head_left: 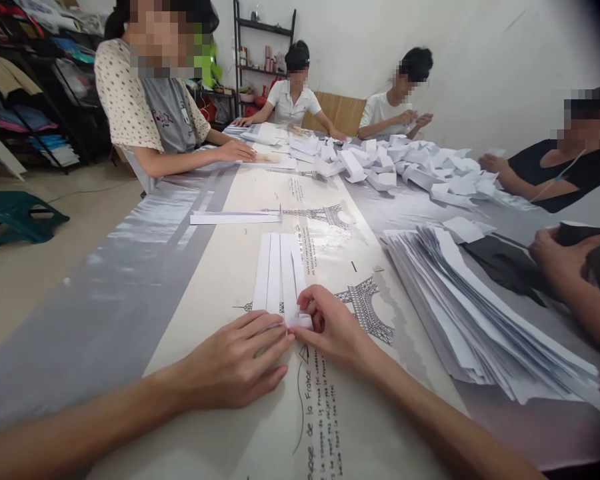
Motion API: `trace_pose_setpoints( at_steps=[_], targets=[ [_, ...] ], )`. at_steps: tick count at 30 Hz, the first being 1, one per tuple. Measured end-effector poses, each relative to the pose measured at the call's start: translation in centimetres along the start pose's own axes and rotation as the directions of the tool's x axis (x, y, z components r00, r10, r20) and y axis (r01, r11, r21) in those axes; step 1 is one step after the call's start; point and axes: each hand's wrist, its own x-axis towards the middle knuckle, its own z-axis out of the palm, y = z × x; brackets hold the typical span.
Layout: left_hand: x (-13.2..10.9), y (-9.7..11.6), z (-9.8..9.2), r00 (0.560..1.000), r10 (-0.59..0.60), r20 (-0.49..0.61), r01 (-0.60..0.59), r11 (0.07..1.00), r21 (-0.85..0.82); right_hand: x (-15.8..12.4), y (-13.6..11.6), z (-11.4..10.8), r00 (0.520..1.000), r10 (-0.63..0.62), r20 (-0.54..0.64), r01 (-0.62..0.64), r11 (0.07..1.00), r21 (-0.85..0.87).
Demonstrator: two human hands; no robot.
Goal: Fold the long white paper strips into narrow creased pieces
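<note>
Several white paper strips (274,267) lie side by side in front of me on the printed tablecloth, pointing away from me. My left hand (245,357) rests across their near ends with fingers stretched and the thumb apart. Close beside it, my right hand (333,327) has its thumb and curled index finger on the folded near end of the rightmost paper strip (295,267). The fingertips of both hands nearly meet there, and part of the fold is hidden by them. Farther off, another long paper strip (235,218) lies crosswise.
To my right lies a thick fanned stack of paper (480,313). Behind it is a large heap of folded paper pieces (405,163). Several people sit or stand round the table (130,267), hands among papers. A green stool (23,213) stands on the left floor.
</note>
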Motion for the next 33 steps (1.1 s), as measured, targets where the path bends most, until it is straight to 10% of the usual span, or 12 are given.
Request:
trace_pose_setpoints(
  at_steps=[9,18,33],
  targets=[
    [0.0,0.1,0.0,0.996,0.006,0.088,-0.007,1.0,0.016,-1.2,0.4,-2.4,0.987,-0.06,0.149,0.02,0.967,0.255],
    [0.3,0.5,0.1,0.995,-0.003,0.101,-0.002,0.999,0.052,-1.3,1.1,-2.4,0.983,-0.166,0.076,0.16,0.984,0.073],
    [0.2,0.4,0.3,0.99,-0.098,0.1,0.103,0.994,-0.042,-1.5,0.0,-2.3,0.989,0.085,0.119,-0.07,0.99,-0.119]
  ],
)
